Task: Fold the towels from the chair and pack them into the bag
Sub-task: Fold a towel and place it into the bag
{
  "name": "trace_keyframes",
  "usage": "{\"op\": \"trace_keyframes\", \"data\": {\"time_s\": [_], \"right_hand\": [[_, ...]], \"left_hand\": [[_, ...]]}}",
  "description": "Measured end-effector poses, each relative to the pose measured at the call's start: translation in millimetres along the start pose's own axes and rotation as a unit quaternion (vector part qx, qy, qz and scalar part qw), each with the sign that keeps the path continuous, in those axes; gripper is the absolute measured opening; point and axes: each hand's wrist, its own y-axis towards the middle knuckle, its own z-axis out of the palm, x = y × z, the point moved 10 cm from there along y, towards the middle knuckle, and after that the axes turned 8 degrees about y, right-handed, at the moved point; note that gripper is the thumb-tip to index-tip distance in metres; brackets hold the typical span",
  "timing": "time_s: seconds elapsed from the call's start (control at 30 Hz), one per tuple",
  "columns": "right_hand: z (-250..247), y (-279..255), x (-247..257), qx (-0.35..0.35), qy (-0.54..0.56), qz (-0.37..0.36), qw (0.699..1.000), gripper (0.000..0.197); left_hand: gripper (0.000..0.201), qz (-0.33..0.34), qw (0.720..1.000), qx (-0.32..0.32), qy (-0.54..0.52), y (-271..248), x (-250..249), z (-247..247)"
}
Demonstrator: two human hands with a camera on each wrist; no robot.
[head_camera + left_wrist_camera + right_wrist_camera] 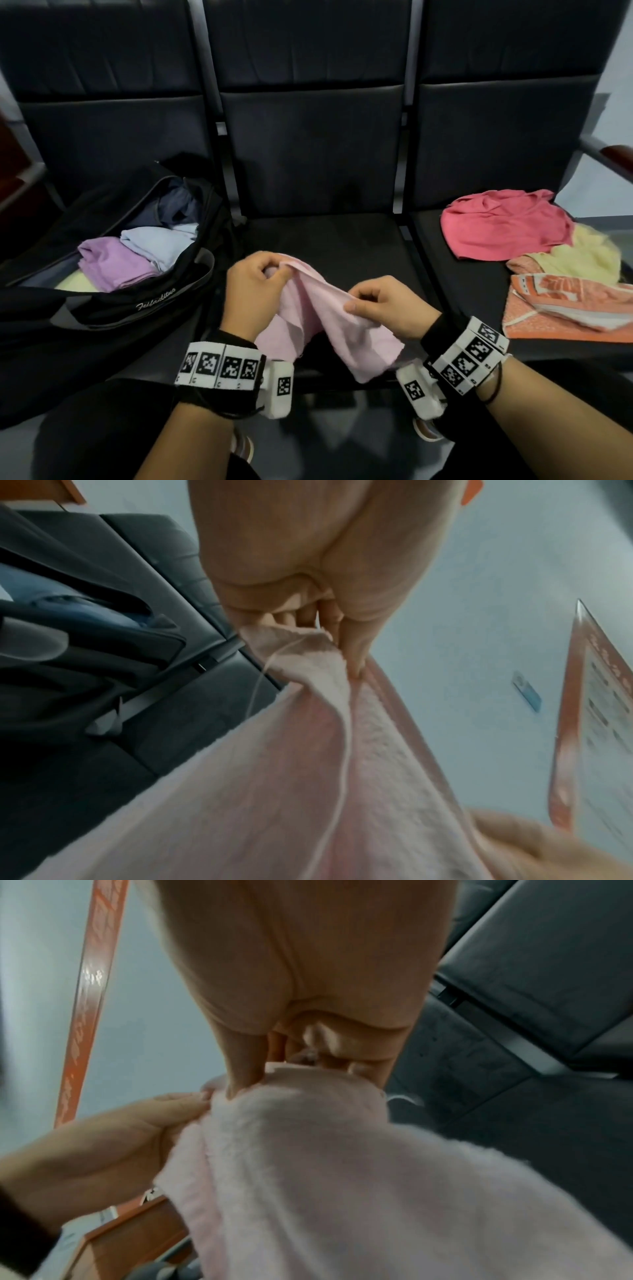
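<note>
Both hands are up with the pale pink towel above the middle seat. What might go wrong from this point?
1. The left hand and right hand pinch only the edge of the pale pink fluffy towel; the hanging, bunched part may fold unevenly.
2. A loose thread at its corner could snag.
3. The open black bag already holds folded towels, so space may be tight.

Pale pink towel [329,318], fluffy, held above the middle seat, pinched along its top edge and hanging in loose folds toward 6 o'clock. Black bag [113,291] at 9 o'clock, unzipped, lying open on the left seat, with folded lilac [116,262], light blue [154,245] and pale yellow towels inside. Loose heap at 3 o'clock on the right seat: crumpled pink towel [503,224], yellow [579,257], orange patterned [568,308].
</note>
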Motion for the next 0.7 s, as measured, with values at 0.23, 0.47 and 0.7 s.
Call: {"op": "trace_keyframes", "data": {"time_s": [0.23,0.47,0.7], "right_hand": [[-24.2,-12.2,-4.6,-0.014,-0.029,0.003,0.999,0.002],[-18.1,-15.4,6.2,-0.019,0.085,-0.001,0.996,0.016],[-6.4,-8.4,39.0,0.005,0.222,-0.024,0.975,0.022]], "left_hand": [[0.025,-0.072,0.985,-0.144,-0.068,22.3,35.0,-65.2],[0.023,-0.065,0.963,-0.25,-0.079,17.3,25.7,-90.5],[0.047,-0.086,0.99,0.065,0.09,18.1,33.5,0.2]]}}
